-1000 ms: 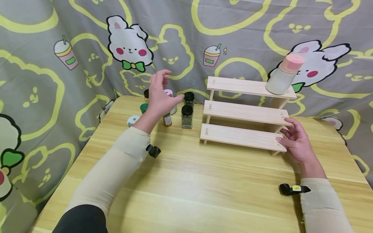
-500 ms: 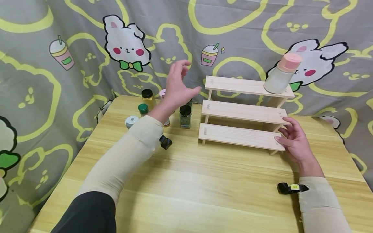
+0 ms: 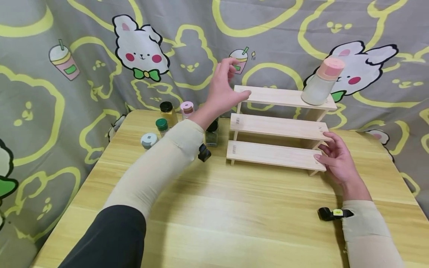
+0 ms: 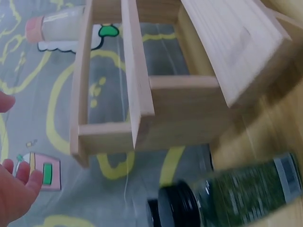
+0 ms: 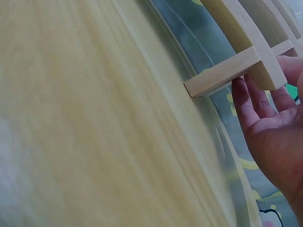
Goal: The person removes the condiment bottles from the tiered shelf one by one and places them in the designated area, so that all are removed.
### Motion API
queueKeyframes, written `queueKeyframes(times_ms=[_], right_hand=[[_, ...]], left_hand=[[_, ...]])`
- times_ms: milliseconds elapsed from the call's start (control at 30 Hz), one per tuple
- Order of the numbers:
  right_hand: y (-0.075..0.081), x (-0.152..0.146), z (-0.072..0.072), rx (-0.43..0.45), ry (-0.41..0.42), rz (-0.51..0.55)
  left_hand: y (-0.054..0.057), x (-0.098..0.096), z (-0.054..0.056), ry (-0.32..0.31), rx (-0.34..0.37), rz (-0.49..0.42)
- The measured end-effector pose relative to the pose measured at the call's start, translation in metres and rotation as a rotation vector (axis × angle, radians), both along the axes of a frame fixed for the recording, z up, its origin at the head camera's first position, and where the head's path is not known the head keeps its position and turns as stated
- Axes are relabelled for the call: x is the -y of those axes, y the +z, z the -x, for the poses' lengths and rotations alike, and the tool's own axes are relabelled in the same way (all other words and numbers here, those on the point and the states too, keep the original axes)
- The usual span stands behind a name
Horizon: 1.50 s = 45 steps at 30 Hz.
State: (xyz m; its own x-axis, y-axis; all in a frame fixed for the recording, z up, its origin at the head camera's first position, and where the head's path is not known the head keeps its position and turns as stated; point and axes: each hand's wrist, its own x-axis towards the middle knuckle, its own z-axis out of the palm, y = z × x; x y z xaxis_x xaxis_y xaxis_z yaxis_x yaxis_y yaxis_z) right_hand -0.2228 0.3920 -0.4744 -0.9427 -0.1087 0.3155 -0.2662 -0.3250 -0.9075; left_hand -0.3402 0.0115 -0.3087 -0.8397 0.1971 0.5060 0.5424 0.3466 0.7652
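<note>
A three-step wooden display rack [image 3: 278,126] stands on the table toward the right. My right hand [image 3: 340,162] holds its right end, thumb on the lowest step and fingers at the middle one. In the right wrist view, the fingers [image 5: 245,101] bend behind the rack's side leg [image 5: 222,74]. My left hand [image 3: 225,89] is raised by the left end of the top step, thumb and fingers spread apart with nothing between them. On the top step's right end sits a frosted shaker bottle [image 3: 317,89] with a pink cap.
Left of the rack are a black-capped jar of green herbs [image 4: 236,198], a yellow-filled jar [image 3: 168,113], a green-capped jar [image 3: 162,125], a pink-capped jar [image 3: 187,108] and a white-capped container [image 3: 149,140]. A patterned curtain [image 3: 187,48] hangs behind the table [image 3: 234,208].
My left hand has moved right and upward, from over the jars to the rack's top left end. The right hand keeps its hold on the rack. The view has shifted slightly.
</note>
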Motion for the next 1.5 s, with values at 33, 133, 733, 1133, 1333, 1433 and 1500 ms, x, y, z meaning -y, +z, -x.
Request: queueKeyframes(times_ms=[33,133,733,1133,1333,1433,1500], right_hand=[[0.0,0.0,0.001,0.002,-0.001,0.002],[-0.001,0.001,0.003,0.008,0.001,0.001],[-0.003,-0.007,0.002,0.017,-0.039,-0.003],[-0.004,-0.003,0.005,0.012,-0.047,-0.001],[-0.005,-0.002,0.006,0.014,-0.04,-0.002],[-0.005,-0.002,0.006,0.013,-0.036,0.002],[-0.005,-0.002,0.006,0.009,-0.032,0.01]], left_hand=[[0.0,-0.003,0.002,-0.007,0.0,-0.003],[0.001,-0.013,0.005,-0.024,0.011,-0.016],[0.007,-0.081,0.024,-0.128,0.206,-0.061],[0.008,-0.126,0.03,-0.136,0.289,0.004],[0.004,-0.148,0.033,-0.141,0.304,0.062],[0.003,-0.156,0.033,-0.151,0.3,0.077],[0.003,-0.161,0.032,-0.156,0.291,0.097]])
